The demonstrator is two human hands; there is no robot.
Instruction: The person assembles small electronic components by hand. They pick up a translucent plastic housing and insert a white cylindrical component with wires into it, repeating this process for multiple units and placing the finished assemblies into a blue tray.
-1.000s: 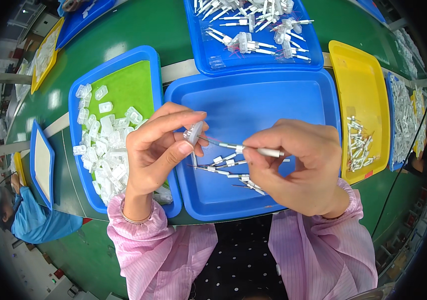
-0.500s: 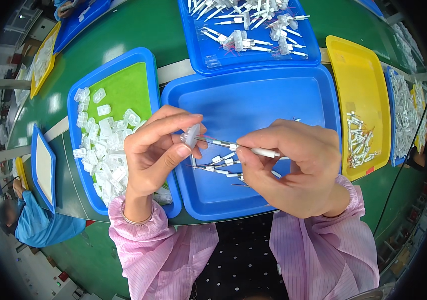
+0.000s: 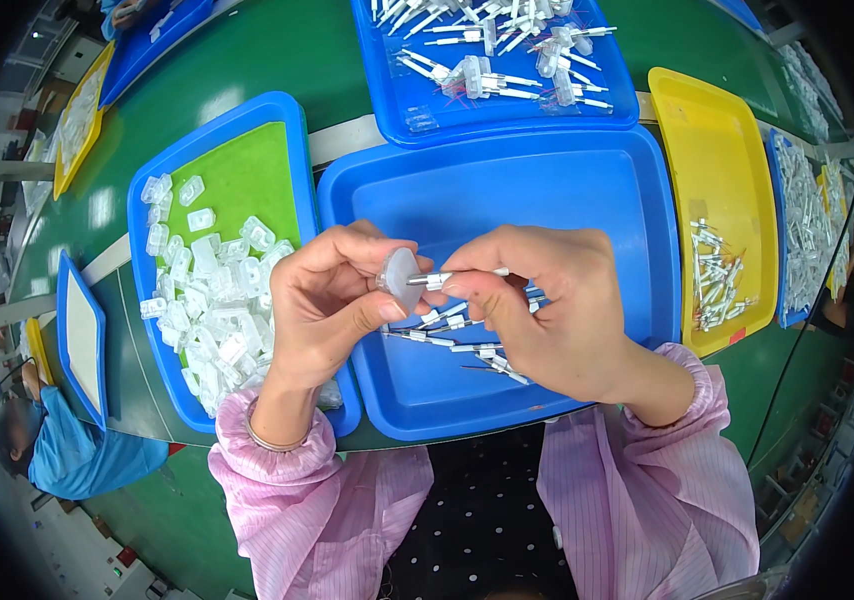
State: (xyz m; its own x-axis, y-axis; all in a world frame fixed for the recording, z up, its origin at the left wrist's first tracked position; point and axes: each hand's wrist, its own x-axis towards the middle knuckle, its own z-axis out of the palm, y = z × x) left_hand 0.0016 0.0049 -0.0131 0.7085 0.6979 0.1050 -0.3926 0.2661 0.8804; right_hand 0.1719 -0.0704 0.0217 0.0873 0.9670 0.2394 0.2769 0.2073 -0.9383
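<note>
My left hand [image 3: 332,295] is closed on a clear plastic housing [image 3: 400,278], its pale flat face turned toward my other hand. A thin white-and-metal stick with wires [image 3: 435,281] is pinched between the thumb and fingers of my right hand [image 3: 547,300]. Its near end meets the housing's face; how far it goes in I cannot tell. Both hands are above a blue tray [image 3: 567,160], where several similar white sticks [image 3: 447,340] lie. To the left, many clear housings [image 3: 212,300] are heaped in a blue tray with a green lining [image 3: 267,160].
Beyond, another blue tray [image 3: 417,120] holds housings joined with white sticks [image 3: 477,80]. At right stands a yellow tray [image 3: 707,110] with more sticks [image 3: 717,275], beside a blue tray of clear parts [image 3: 805,220]. A person in blue [image 3: 87,450] sits at far left.
My right hand has moved left, bringing the stick up against the housing. My left hand has shifted slightly right, and the housing's pale face is turned more into view.
</note>
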